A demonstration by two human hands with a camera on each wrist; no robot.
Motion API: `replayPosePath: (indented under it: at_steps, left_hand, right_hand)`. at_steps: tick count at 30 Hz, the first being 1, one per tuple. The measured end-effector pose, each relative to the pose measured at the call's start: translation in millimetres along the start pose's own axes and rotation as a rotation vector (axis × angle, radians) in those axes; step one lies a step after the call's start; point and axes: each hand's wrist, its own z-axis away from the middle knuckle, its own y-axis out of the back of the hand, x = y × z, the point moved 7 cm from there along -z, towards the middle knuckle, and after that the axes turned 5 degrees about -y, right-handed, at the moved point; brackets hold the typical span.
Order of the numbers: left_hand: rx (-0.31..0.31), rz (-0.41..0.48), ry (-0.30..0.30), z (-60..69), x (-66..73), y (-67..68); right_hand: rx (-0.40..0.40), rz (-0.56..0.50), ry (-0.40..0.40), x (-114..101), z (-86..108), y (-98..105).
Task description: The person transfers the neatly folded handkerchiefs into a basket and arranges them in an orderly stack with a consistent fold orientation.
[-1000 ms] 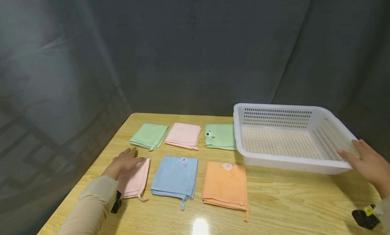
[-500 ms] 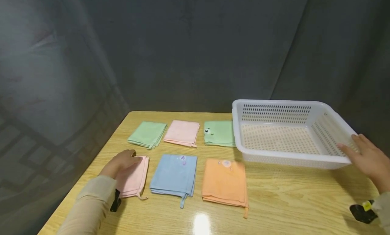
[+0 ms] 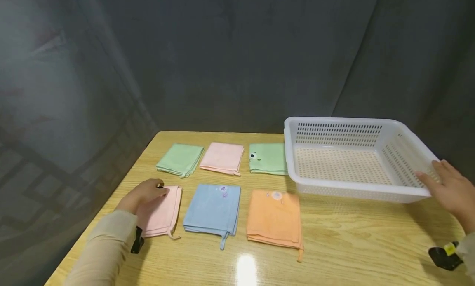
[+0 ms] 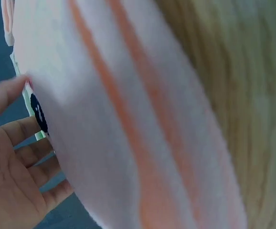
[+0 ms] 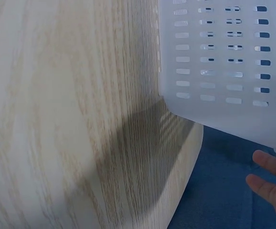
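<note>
My left hand (image 3: 142, 193) is at the far left corner of a folded pink towel (image 3: 163, 214) in the front row. Its thumb and bent fingers pinch that edge; in the left wrist view the fingertips meet the towel by a dark embroidered patch (image 4: 39, 112). Over at the right, my right hand (image 3: 450, 191) holds the side rim of a white plastic basket (image 3: 356, 185), thumb inside and fingers outside. The right wrist view catches only two of its fingertips near the basket's slotted wall (image 5: 219, 86).
Beside the pink towel lie a folded blue towel (image 3: 212, 209) and an orange towel (image 3: 273, 218). Behind them are a green towel (image 3: 180, 158), another pink towel (image 3: 222, 157) and a green towel with an eye (image 3: 269, 158), partly behind the basket. A dark curtain (image 3: 237, 63) hangs behind the wooden table (image 3: 349, 240).
My left hand has drawn slightly back to the left, its fingers bending from spread to curled at the towel's edge. The right hand keeps its hold on the basket. The head view has tilted slightly.
</note>
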Motion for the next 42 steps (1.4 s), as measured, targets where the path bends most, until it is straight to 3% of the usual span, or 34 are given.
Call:
replayPosePath:
  at_steps: [4, 10, 16, 24, 27, 31, 33, 38, 42]
  left_hand:
    - [0.016, -0.05, -0.06, 1.3, 1.3, 3.2]
    - [0.03, -0.051, -0.144, 5.5, 5.1, 6.3]
    - [0.042, -0.078, -0.151, 6.7, 6.5, 6.1]
    - [0.08, -0.076, -0.126, 6.2, -1.1, 3.2]
    - [0.096, -0.064, -0.131, 6.7, -1.5, 3.5]
    - [0.098, -0.053, -0.146, 7.2, -0.8, 5.1]
    - [0.103, -0.056, -0.16, 8.1, -0.5, 5.3]
    - [0.129, -0.061, -0.2, 10.6, -0.5, 5.5]
    - [0.141, -0.042, -0.188, 11.3, -1.1, 6.7]
  right_hand:
    - [0.002, -0.005, 0.002, -18.8, 10.2, 9.4]
    - [0.013, -0.01, 0.002, 2.2, -1.3, -0.8]
    - [0.022, -0.017, -0.028, 21.9, -12.7, -9.6]
    - [-0.014, -0.02, -0.046, 7.8, -3.9, -4.7]
    - [-0.015, 0.002, -0.053, 26.8, -14.2, -16.2]
    - [0.006, 0.03, -0.067, 78.0, -40.9, -43.5]
    - [0.007, 0.03, -0.078, 92.9, -47.7, -52.1]
    - [0.016, 0.028, -0.077, 95.4, -47.1, -54.7]
    - [0.042, 0.038, -0.065, 93.4, -47.7, -52.9]
